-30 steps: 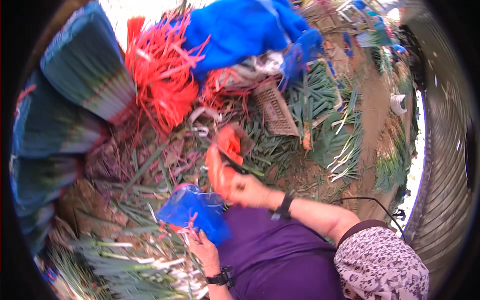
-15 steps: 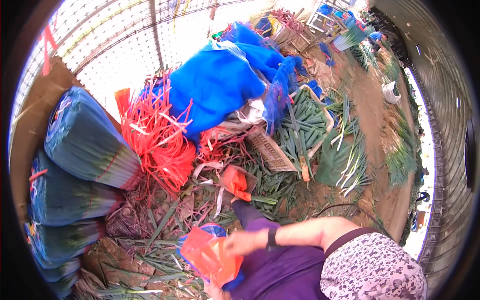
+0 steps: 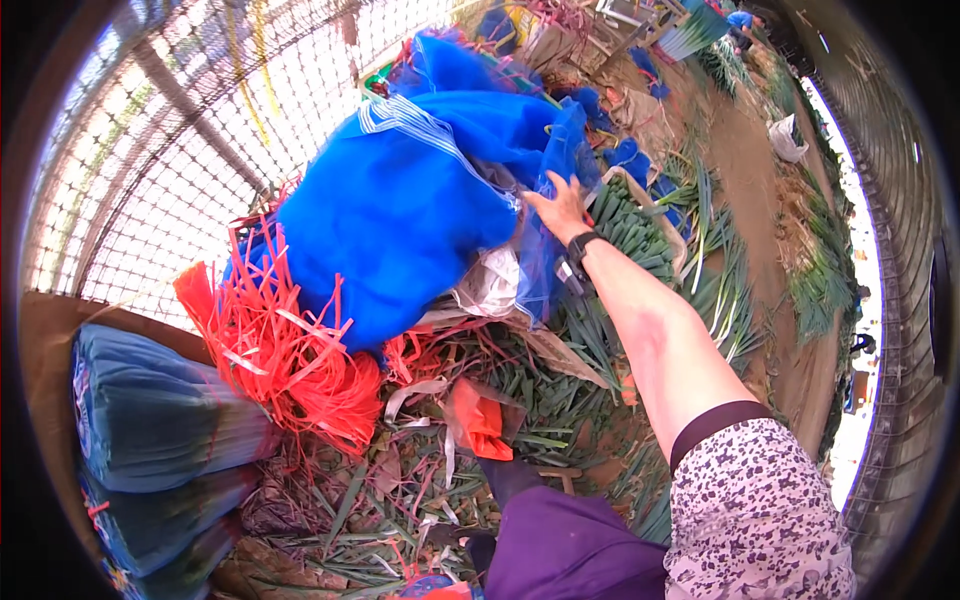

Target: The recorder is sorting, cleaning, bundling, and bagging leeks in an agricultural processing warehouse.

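My right hand [image 3: 562, 210] is stretched far forward, its fingers apart. It is at the right end of a large heap of blue mesh netting [image 3: 400, 210]; whether the fingertips touch the mesh I cannot tell. Just right of the hand, a crate holds cut green leek or onion stalks [image 3: 630, 225]. My left hand is out of view. At the lower edge, part of a blue-patterned thing [image 3: 425, 585] shows with something orange on it. An orange sheet or bag [image 3: 480, 422] lies beyond my purple-clad leg [image 3: 570, 530].
Red plastic strips [image 3: 300, 370] hang in a tangle below the netting. Bundles of blue-green mesh [image 3: 160, 410] are stacked at the left. Loose green leaves [image 3: 350, 510] litter the ground, with more long green stalks [image 3: 815, 270] along the right.
My right hand has left the orange sheet near my lap and reached forward to the blue netting. My left hand has gone out of view. The view has shifted.
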Demonstrator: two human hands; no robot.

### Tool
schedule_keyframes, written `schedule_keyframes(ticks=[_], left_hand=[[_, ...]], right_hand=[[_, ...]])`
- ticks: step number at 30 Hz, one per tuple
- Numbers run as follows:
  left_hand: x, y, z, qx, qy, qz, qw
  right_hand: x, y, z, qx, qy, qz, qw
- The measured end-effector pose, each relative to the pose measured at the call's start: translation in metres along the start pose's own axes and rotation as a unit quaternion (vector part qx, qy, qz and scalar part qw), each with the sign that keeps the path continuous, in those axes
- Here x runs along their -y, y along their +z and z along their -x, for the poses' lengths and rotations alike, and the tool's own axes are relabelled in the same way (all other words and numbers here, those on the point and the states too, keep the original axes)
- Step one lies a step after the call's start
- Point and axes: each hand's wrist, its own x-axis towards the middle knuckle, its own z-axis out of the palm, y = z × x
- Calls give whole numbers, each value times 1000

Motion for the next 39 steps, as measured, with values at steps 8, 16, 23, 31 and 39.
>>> schedule_keyframes(ticks=[8, 16, 23, 31, 39], left_hand=[[-75, -47, -10, -6, -73, 405, 912], [-110, -76, 3, -115, -55, 286, 950], [-119, -55, -17, -39, -44, 298, 953], [-191, -93, -13, -23, 6, 235, 972], [-150, -52, -33, -119, 85, 376, 915]], right_hand=[[32, 14, -52, 80, -98, 161, 979], [18, 29, 29, -45, -274, 26, 960], [-57, 31, -64, -75, 146, -226, 960], [50, -61, 159, 332, -205, -271, 880], [20, -69, 262, 464, -45, -130, 875]])
